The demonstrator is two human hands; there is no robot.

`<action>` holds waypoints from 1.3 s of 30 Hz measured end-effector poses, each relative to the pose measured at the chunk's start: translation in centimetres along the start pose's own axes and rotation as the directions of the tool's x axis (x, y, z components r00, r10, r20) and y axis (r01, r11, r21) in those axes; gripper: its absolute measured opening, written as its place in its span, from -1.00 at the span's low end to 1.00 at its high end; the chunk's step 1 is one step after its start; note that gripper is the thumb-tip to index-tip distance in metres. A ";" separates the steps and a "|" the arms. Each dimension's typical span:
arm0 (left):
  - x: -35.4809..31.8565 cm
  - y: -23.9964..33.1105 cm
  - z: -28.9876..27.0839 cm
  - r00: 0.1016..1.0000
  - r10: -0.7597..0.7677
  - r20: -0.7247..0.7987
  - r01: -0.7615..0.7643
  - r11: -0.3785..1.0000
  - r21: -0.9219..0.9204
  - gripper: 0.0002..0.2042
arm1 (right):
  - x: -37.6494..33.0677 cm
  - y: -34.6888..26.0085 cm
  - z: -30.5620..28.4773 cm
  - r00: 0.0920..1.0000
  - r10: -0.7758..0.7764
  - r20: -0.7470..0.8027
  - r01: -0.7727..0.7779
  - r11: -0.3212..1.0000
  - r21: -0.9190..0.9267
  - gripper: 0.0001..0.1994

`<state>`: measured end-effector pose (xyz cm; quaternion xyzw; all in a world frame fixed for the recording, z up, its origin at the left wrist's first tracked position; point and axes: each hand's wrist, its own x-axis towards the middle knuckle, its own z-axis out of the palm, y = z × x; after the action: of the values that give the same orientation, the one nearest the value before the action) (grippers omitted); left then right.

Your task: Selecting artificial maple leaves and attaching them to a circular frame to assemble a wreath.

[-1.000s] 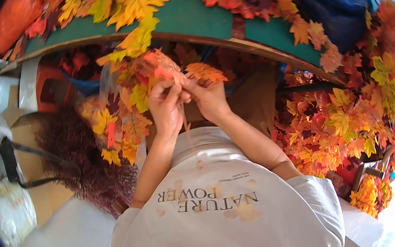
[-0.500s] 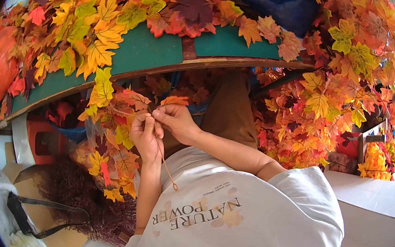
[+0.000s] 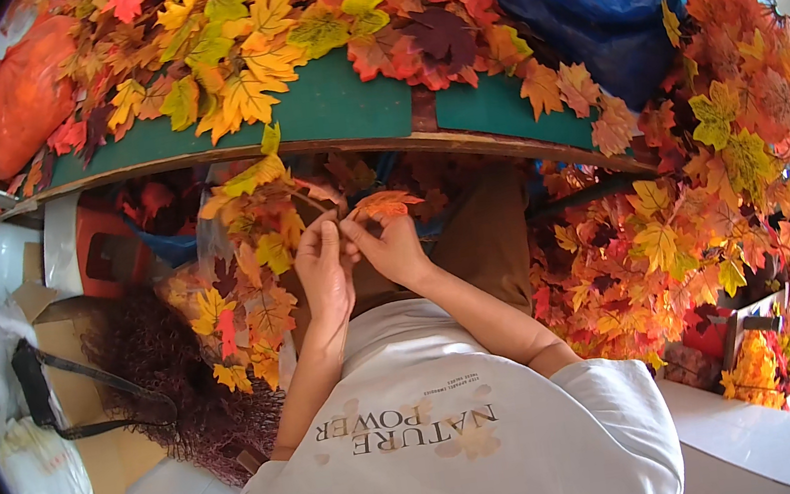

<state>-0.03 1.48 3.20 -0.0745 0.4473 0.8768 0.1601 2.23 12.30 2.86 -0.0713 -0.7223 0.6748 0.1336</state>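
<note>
Both hands are close together below the table edge, fingertips nearly touching. My left hand [image 3: 325, 272] pinches the thin brown stem of an artificial leaf garland [image 3: 254, 178], whose yellow and orange leaves spread just beyond the fingers. With thumb and finger, my right hand [image 3: 394, 250] pinches the base of an orange artificial leaf [image 3: 386, 206], which sticks out over the knuckles. The exact spot where leaf and stem meet is hidden by the fingertips. More of the yellow and orange leaves hang down to the left of my left hand.
A green table [image 3: 324, 100] with a wooden edge bears heaped autumn leaves, an orange bag [image 3: 21, 102] and a blue plastic bag [image 3: 574, 10]. Leaf garlands [image 3: 657, 240] hang at the right. Dark twiggy strands [image 3: 171, 379] and a cardboard box [image 3: 97, 390] stand at the left.
The thin brown strand that hung from my fingers over the shirt no longer shows there. The orange leaf has turned, showing more of its face. The whole view has shifted slightly.
</note>
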 end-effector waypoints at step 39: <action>1.8 -0.2 -4.3 0.763 -0.461 0.453 0.559 0.822 -0.107 -0.85 | 3.9 -9.8 -28.3 0.794 -0.560 -0.235 -0.157 0.185 -0.970 -0.75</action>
<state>-1.65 -1.50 0.02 -0.0282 0.2587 0.8415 0.4735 7.42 39.69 14.54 -0.2263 -0.9074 -0.0074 0.3542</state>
